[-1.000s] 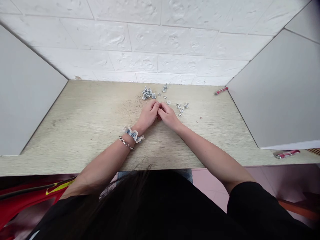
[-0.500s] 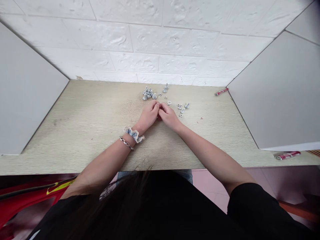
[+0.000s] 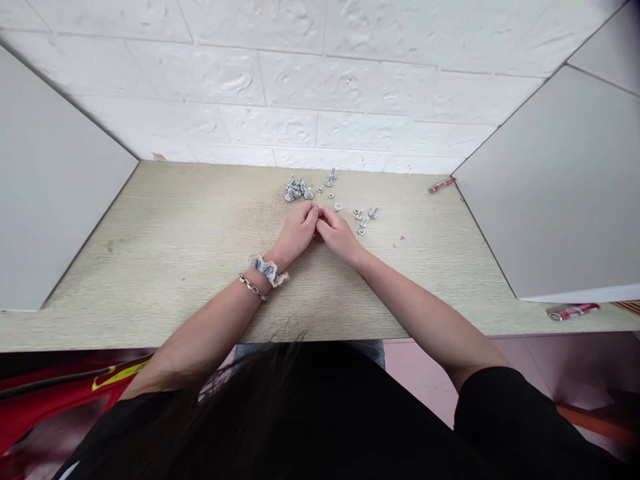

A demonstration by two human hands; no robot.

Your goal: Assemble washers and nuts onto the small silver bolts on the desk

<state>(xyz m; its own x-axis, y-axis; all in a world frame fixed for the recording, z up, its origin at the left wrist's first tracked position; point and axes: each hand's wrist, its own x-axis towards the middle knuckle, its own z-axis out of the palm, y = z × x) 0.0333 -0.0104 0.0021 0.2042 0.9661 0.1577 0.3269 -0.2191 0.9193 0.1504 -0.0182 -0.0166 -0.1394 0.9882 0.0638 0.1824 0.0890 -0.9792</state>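
Observation:
My left hand [image 3: 297, 231] and my right hand [image 3: 337, 233] rest together on the wooden table [image 3: 175, 247], fingertips touching in a pinch. Whatever sits between the fingers is too small to make out. Just beyond them lies a pile of silver bolts [image 3: 297, 187]. Loose nuts and washers [image 3: 336, 206] are scattered close to the fingertips, and a second small group of bolts [image 3: 365, 217] lies to the right. A frilly scrunchie [image 3: 267, 268] and a chain bracelet circle my left wrist.
Grey partition panels stand at the left [image 3: 50, 193] and right [image 3: 565, 187], with a white brick wall behind. A red pen [image 3: 441, 184] lies at the back right; another red item [image 3: 573, 311] lies at the front right corner.

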